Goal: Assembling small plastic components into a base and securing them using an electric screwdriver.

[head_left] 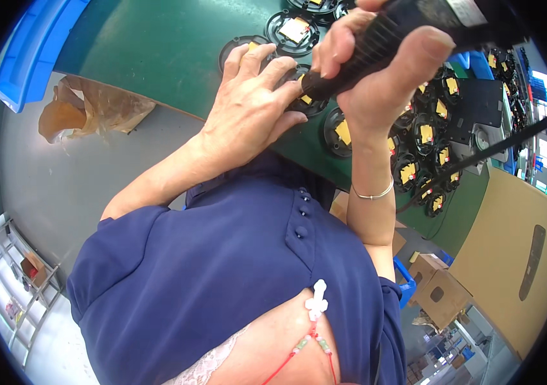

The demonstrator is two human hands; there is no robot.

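Observation:
A black electric screwdriver [376,54] with a ribbed grip is in my right hand [382,83], its fingers and thumb wrapped round the body. The tool slants down to the left, and its narrow end is over a round black housing [315,106] with a yellow piece inside. My left hand [251,96] rests palm down with its fingers spread, bent a little, over this housing and another round black housing [225,54] farther left. The index finger lies close to the tool's tip. The hands partly cover both housings, and the exact contact at the tip is hidden.
Several similar housings [426,133] crowd the green table [151,51] on the right; another housing [293,30] lies beyond my hands. A blue tray [39,51] is at the left edge. A dark cable [498,151] crosses the right side. Cardboard boxes [440,285] stand lower right.

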